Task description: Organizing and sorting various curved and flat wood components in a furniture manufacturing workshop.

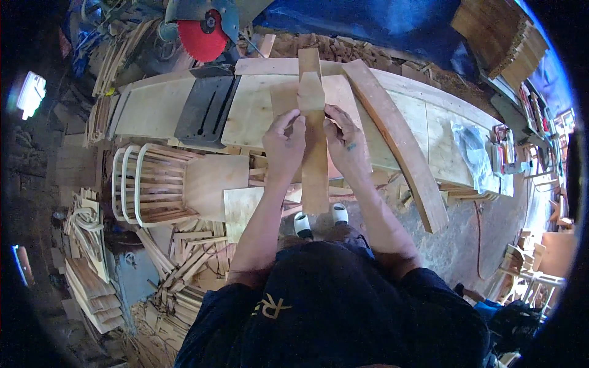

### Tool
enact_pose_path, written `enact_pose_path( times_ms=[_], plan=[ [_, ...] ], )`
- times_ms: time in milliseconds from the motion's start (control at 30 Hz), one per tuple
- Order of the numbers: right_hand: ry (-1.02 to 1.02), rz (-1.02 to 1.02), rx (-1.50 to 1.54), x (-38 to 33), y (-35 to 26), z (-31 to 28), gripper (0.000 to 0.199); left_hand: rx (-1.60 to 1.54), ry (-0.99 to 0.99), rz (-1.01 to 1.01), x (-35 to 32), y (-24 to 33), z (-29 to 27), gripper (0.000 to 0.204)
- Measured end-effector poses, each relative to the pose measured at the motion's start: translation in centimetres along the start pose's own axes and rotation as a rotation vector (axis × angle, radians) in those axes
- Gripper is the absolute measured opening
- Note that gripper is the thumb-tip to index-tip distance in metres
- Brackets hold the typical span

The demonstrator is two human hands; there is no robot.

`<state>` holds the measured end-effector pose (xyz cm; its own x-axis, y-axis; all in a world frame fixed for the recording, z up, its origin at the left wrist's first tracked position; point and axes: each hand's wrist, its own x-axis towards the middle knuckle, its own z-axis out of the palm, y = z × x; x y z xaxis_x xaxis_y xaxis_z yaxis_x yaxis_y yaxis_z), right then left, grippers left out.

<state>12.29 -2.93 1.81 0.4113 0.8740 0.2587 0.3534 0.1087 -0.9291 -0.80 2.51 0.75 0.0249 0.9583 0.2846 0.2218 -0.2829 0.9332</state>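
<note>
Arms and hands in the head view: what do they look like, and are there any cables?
The left hand and right hand are gloveless, with a small greenish mark on the right's back. The forearms are bare below dark sleeves. No cables show on them.

Two hands [284,142], one red saw blade [197,42], two white shoes [302,224]; perhaps three pale chair hoops [138,184]

Dim left, glaring white light [32,95], overexposed right edge, fisheye curvature, black corners
</note>
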Motion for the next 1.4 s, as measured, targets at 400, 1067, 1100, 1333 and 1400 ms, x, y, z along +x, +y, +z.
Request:
enact_pose_path(
  times_ms=[400, 1067, 1100, 1333, 1400],
  plan=[
    [-0.012, -0.149, -0.086, 4.5, -2.6, -0.2, 0.062, -0.061, -0.139, -0.028, -0.8, 0.3, 0.4, 0.059],
    [-0.529, 0.501, 0.734, 1.5, 14.5, -11.7, 0.065, -0.061, -0.27, -0.112, -2.7, 0.8, -3.8, 0.09],
    [-0.5, 0.556, 0.724, 0.2, 14.4, -11.3, 0.067, -0.067, -0.152, -0.064, -2.5, -1.5, -3.0, 0.083],
    [-0.661, 0.656, 0.695, -1.0, 13.2, -9.1, 0.075, -0.139, 0.153, -0.25, -5.2, -4.5, -6.8, 0.087],
    [-0.728, 0.66, 0.702, -0.8, 13.0, -8.5, 0.075, -0.217, 0.197, -0.216, -7.3, -6.9, -7.0, 0.09]
  ],
)
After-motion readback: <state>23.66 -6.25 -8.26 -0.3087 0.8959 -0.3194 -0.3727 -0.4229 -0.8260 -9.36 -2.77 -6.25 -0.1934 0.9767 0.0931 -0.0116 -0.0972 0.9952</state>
